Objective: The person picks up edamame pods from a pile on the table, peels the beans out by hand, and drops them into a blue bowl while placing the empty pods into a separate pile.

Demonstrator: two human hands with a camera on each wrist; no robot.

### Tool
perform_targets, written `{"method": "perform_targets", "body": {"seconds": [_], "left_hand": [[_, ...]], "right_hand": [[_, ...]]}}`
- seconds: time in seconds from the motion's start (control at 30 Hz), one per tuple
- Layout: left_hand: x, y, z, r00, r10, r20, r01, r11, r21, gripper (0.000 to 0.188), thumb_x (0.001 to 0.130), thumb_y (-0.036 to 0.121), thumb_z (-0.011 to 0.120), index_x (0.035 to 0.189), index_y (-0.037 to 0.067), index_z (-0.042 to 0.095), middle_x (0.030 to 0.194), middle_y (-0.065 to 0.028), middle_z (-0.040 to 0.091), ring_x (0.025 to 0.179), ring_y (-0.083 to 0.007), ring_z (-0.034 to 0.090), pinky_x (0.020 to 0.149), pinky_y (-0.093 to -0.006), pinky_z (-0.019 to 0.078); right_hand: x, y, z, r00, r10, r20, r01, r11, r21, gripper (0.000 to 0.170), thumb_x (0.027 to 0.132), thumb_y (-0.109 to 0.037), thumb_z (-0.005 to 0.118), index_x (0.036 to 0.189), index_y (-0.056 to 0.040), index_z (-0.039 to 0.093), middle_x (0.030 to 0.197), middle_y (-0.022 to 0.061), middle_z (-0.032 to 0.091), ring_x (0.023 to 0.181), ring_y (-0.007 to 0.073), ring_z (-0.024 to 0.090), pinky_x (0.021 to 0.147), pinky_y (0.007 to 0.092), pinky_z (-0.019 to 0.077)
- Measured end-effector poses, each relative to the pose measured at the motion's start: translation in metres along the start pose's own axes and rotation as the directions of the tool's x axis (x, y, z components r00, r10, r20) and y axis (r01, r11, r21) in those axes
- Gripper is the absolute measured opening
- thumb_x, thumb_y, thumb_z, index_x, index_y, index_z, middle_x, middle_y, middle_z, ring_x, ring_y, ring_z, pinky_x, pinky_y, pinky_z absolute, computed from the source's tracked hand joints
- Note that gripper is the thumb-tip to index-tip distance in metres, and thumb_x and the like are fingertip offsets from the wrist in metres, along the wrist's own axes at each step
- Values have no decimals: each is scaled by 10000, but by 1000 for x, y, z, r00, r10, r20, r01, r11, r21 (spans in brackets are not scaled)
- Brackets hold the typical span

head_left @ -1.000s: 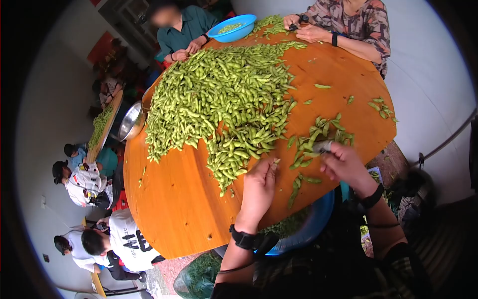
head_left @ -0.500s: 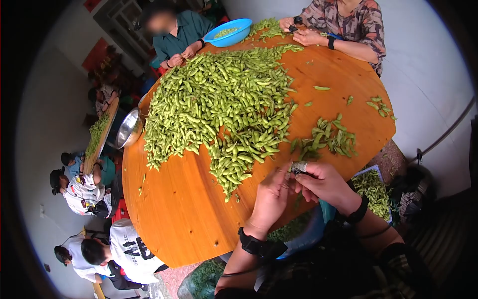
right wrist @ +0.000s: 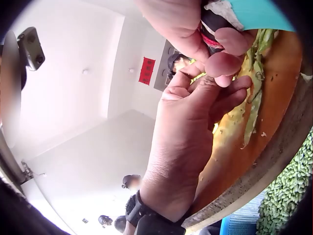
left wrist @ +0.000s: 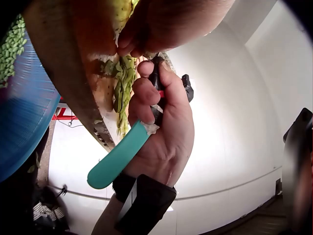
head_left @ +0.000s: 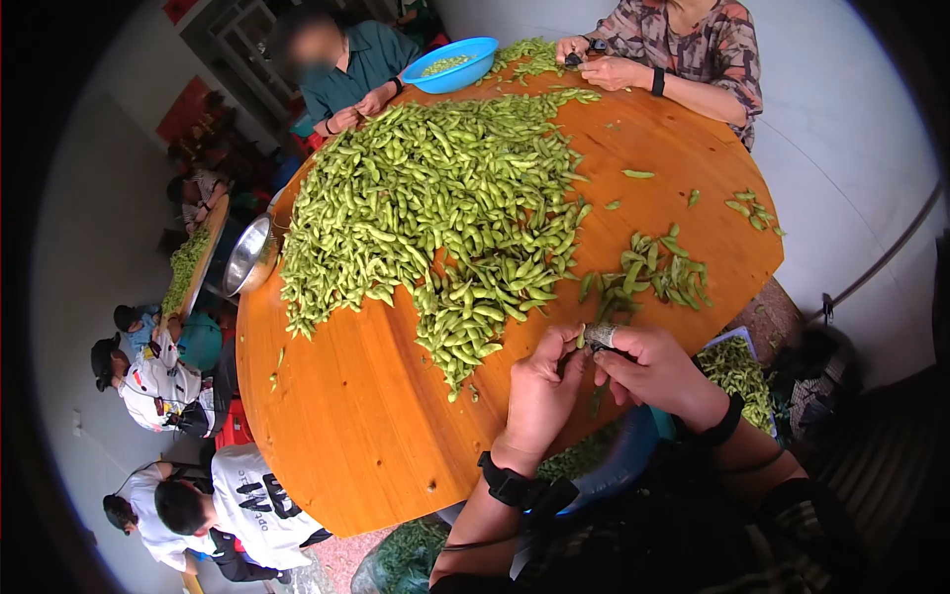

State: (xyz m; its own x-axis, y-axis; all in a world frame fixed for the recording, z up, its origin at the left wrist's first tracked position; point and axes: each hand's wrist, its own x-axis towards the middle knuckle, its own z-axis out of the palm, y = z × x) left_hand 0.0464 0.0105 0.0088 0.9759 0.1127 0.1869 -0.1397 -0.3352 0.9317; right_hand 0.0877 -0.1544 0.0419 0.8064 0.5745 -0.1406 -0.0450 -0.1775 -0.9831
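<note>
Over the table's near edge, my two hands meet. My left hand (head_left: 540, 391) pinches a green soybean pod (head_left: 582, 339), of which only a bit shows. My right hand (head_left: 658, 368), with a grey wrap (head_left: 600, 335) on a digit, works right against the pod. Curled in the right palm is a tool with a teal handle (left wrist: 117, 157) and a black and red part; its working end is hidden by fingers. A big pile of soybean pods (head_left: 435, 198) lies beyond the left hand, and a smaller heap of pods (head_left: 663, 272) just past the right.
Below the edge of the wooden table (head_left: 346, 426) stands a blue basin (left wrist: 29, 122) with shelled beans (right wrist: 288, 186). A crate of pods (head_left: 737, 376) is on the floor at right. Two people sit opposite, near a light blue bowl (head_left: 450, 67); a metal bowl (head_left: 249, 255) is at left.
My right hand has come left from the small heap to meet the left hand, which has moved slightly right and down. Over the last half second both have stayed together at the pod.
</note>
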Motion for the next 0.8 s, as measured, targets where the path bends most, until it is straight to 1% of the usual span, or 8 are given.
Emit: {"method": "perform_targets", "body": {"seconds": [0.03,0.13,0.4,0.63,0.67,0.7,0.73,0.8], "left_hand": [[0,0,0,1000,1,1,-1,1000,-3,269,875,-37,647,1138,-10,596,956,-98,724,901,-93,669,784,-238,527],[-1,-3,0,1000,21,-1,-21,1000,6,258,873,-46,639,1124,-5,598,971,-98,722,912,-96,671,786,-243,530],[-4,1,-1,999,36,2,-36,973,229,188,863,-32,622,1037,28,581,875,-140,712,836,-167,716,691,-277,542],[-3,-3,-1,999,25,24,-29,985,167,182,868,-36,618,1033,28,574,864,-125,711,826,-133,700,711,-269,536],[-2,-4,-1,996,91,16,-93,988,125,184,870,-9,612,1039,49,569,829,-167,676,808,-255,687,663,-320,532],[-2,-5,0,988,156,6,-156,984,82,186,872,18,605,1046,70,563,793,-209,641,789,-378,673,615,-372,529],[-2,-6,-1,987,157,11,-158,984,80,186,872,18,605,1046,70,563,793,-209,641,789,-378,673,615,-372,529],[-2,-7,-1,992,110,67,-113,993,40,151,906,15,597,1050,52,570,839,-170,683,792,-310,709,649,-323,544]], "right_hand": [[-1,-1,0,1000,1,12,-1,998,-64,146,952,-71,514,1004,15,620,711,31,628,519,85,591,466,241,474],[-5,0,4,999,-34,-19,34,999,-26,142,949,-70,515,998,18,615,711,32,629,518,88,595,470,241,480],[-1,13,10,999,-41,-28,41,999,5,124,946,-63,516,978,15,607,692,29,618,510,88,588,465,243,476],[1,20,12,995,-76,-63,77,997,15,108,931,-30,519,975,2,612,674,14,579,522,55,514,480,242,427],[2,21,11,995,-76,-66,77,997,13,108,931,-30,519,975,2,612,674,14,579,522,55,514,480,242,427],[3,23,10,986,-140,-89,137,990,-38,119,932,-32,521,995,-2,617,680,6,574,536,47,504,494,235,424],[3,24,9,973,-204,-109,194,977,-91,132,933,-34,522,1014,-6,623,686,-3,568,551,40,495,509,228,422],[0,21,7,978,-186,-95,182,982,-46,143,935,-39,525,1031,-10,626,689,-11,561,564,38,489,518,225,418]]}}
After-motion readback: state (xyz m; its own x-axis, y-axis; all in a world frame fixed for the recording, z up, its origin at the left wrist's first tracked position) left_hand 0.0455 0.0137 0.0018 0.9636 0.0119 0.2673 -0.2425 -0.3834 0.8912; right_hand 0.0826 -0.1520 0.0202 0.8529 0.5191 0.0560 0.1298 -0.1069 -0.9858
